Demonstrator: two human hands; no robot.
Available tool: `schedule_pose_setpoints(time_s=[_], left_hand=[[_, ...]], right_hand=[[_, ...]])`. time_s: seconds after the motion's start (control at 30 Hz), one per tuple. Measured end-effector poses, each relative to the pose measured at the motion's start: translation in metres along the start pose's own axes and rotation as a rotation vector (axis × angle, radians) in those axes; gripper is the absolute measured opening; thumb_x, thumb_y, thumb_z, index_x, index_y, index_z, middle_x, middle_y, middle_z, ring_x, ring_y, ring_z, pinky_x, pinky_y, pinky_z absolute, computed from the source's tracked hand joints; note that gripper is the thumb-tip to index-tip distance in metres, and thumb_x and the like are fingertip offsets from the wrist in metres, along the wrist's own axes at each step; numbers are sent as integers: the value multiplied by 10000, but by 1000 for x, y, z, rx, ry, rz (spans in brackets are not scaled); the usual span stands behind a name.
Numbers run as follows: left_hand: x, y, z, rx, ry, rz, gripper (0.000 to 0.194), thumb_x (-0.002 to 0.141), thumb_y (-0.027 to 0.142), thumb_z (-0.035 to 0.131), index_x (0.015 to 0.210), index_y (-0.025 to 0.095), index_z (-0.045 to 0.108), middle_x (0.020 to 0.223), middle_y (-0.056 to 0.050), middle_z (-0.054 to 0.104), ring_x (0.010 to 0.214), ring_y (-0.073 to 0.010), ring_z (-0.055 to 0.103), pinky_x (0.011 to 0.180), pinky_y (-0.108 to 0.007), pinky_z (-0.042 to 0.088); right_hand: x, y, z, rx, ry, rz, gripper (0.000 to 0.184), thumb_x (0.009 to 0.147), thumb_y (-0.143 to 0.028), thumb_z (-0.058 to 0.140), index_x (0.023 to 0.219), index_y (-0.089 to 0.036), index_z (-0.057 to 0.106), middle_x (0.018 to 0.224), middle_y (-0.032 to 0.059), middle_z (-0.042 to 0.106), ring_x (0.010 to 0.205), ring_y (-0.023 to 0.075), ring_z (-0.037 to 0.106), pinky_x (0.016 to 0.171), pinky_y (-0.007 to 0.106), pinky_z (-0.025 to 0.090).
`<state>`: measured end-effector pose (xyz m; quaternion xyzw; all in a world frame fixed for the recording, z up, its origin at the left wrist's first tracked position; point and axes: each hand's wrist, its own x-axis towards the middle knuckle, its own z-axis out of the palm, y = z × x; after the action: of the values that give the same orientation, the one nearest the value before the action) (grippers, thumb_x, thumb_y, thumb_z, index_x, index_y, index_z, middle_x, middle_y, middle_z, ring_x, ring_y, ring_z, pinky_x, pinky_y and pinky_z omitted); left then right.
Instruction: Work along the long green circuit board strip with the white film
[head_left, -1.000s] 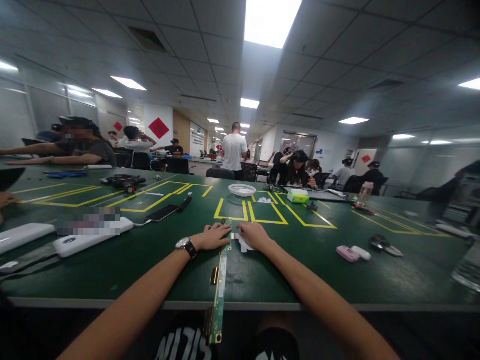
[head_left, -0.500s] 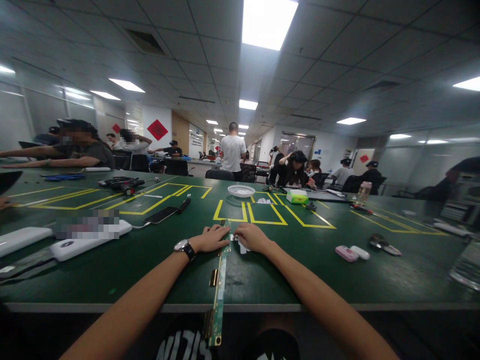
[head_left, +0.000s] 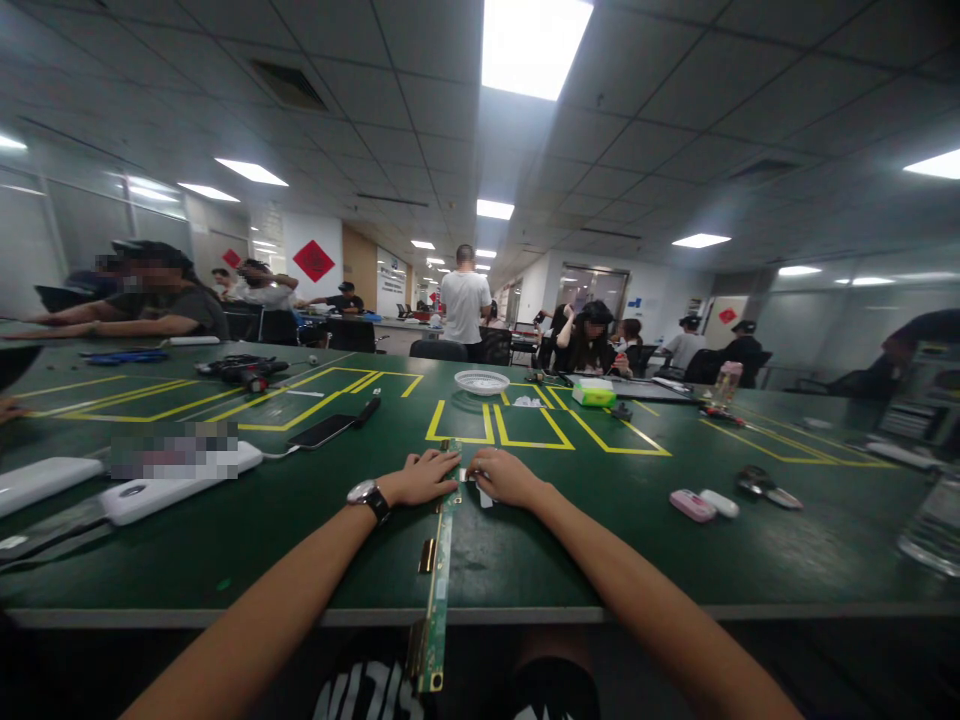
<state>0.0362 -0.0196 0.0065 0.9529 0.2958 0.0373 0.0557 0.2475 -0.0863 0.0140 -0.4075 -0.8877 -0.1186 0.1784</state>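
Note:
A long, narrow green circuit board (head_left: 438,600) lies lengthwise in front of me, its near end sticking out past the table edge. Copper-coloured flat connectors hang off its left side. My left hand (head_left: 421,479), with a watch on the wrist, rests flat across the far part of the board, fingers stretched out. Just to the right, my right hand (head_left: 508,474) has its fingers curled together around a crumpled white tissue (head_left: 485,498). Those fingertips are beside a small silvery connector at the board's right edge; whether they touch it I cannot tell.
Ahead are yellow tape outlines and a white basket (head_left: 481,376). To the left lie a phone (head_left: 324,431), a white power bank (head_left: 184,480) and a power drill (head_left: 247,370). A pink case (head_left: 691,505) and a green tissue pack (head_left: 595,396) are to the right. Several people sit beyond.
My right hand has shifted slightly at the board's edge, and less of the tissue shows beneath it. My left hand stays flat on the board. The view has tilted a little.

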Motion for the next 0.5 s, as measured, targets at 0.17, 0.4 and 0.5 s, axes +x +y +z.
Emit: schedule_pose_setpoints(time_s=[0.17,0.4,0.5], left_hand=[[-1,0,0,-25,28,-3,596,931,496,345,1466,284,189,1499,-65,260,1324,-311,229,990,-505,236],[-2,2,-2,-40,34,-14,678,927,491,362,1487,252,65,1491,-102,268,1328,-315,231,994,-509,228],[-1,1,-2,-45,38,-8,683,926,499,362,1488,251,64,1495,-102,257,1329,-321,228,991,-517,229]], right_hand=[[-1,0,0,27,13,-23,249,809,-75,503,988,-154,656,970,86,638,938,177,568,866,305,434],[2,0,0,36,-22,-125,380,837,-71,456,1176,-162,599,1223,106,593,1091,192,546,944,342,405],[3,2,1,53,-62,-156,373,836,-70,450,1150,-170,624,1203,89,615,1108,185,545,964,331,393]])
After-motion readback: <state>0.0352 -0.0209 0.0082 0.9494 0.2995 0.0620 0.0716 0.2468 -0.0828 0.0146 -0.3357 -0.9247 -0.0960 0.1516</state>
